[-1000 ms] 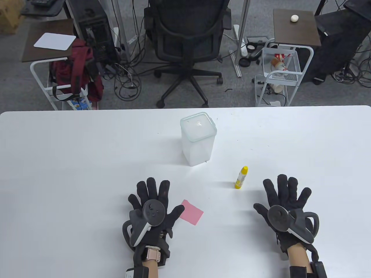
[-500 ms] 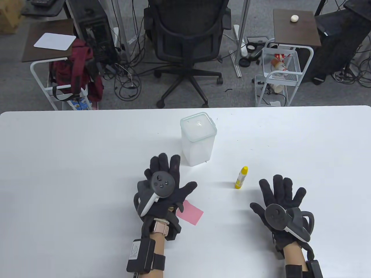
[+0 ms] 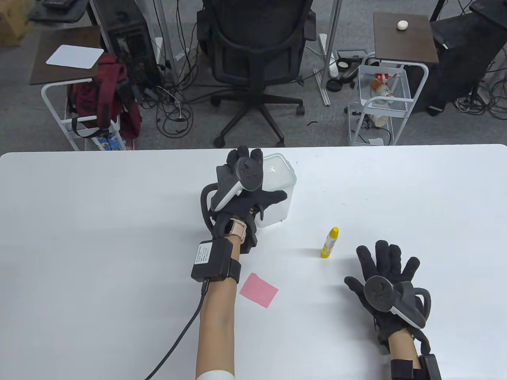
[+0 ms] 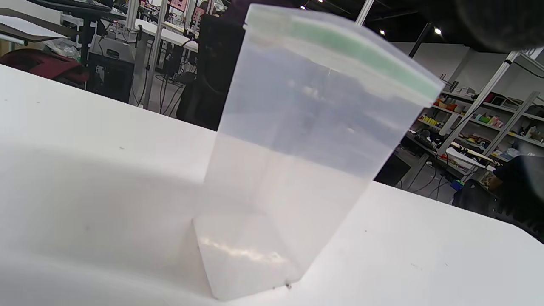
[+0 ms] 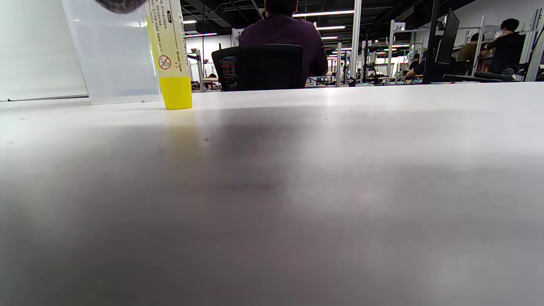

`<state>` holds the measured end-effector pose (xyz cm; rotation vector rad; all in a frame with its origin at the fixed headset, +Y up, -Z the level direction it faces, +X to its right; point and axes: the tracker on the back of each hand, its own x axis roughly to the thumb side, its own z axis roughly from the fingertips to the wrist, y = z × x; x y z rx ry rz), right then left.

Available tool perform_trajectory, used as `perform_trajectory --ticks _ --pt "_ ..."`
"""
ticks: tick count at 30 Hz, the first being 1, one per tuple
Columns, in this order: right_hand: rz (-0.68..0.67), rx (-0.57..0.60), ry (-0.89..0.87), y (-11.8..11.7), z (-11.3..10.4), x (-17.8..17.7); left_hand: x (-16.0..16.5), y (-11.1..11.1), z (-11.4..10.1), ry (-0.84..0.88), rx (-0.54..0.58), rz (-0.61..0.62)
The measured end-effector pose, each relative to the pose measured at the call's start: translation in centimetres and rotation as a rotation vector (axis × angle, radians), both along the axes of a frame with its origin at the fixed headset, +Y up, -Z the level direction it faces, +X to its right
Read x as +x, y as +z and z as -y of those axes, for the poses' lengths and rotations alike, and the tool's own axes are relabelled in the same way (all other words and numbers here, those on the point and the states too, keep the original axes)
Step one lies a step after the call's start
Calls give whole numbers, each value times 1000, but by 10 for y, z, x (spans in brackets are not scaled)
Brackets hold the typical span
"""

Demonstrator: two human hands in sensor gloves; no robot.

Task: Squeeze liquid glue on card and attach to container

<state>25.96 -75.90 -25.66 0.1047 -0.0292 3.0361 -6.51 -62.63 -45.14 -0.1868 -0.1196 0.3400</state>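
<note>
A tall clear container (image 3: 283, 186) with a green-rimmed lid stands at the middle of the table; it fills the left wrist view (image 4: 297, 148). My left hand (image 3: 255, 180) reaches over its left side and top, fingers spread and thumb stretched across its front; no grip shows. A yellow glue bottle (image 3: 330, 242) stands upright to the right of the container, also in the right wrist view (image 5: 170, 55). A pink card (image 3: 258, 289) lies flat near the table's front. My right hand (image 3: 386, 269) rests flat on the table, fingers spread, just right of the glue.
The white table (image 3: 79, 237) spreads wide on both sides. A black office chair (image 3: 257, 59) and two small carts stand beyond the far edge. A cable runs from my left forearm to the front edge.
My left hand has lifted off the table beside the card and moved forward to the container. The right hand has stayed almost still. Card, glue and container have not moved.
</note>
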Motion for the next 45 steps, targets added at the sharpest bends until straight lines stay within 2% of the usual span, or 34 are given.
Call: perform_trajectory --ticks 7,9,14,19,24,32,45 --pt "-2 -22 4 -4 0 1 7 -21 21 -38 -71 31" --pt "-5 -17 6 -4 0 1 7 -20 23 4 -2 -2" --pt "-9 -14 7 -4 1 0 6 -17 22 58 78 -17" --pt "-13 -3 -11 -4 2 0 4 -1 16 88 143 30" --pt "-28 6 -27 -3 2 -4 5 29 4 120 180 132" --pt "-46 30 -26 3 -1 -8 9 76 10 42 208 244" --pt "-49 34 -34 9 -1 -8 9 88 23 3 164 246"
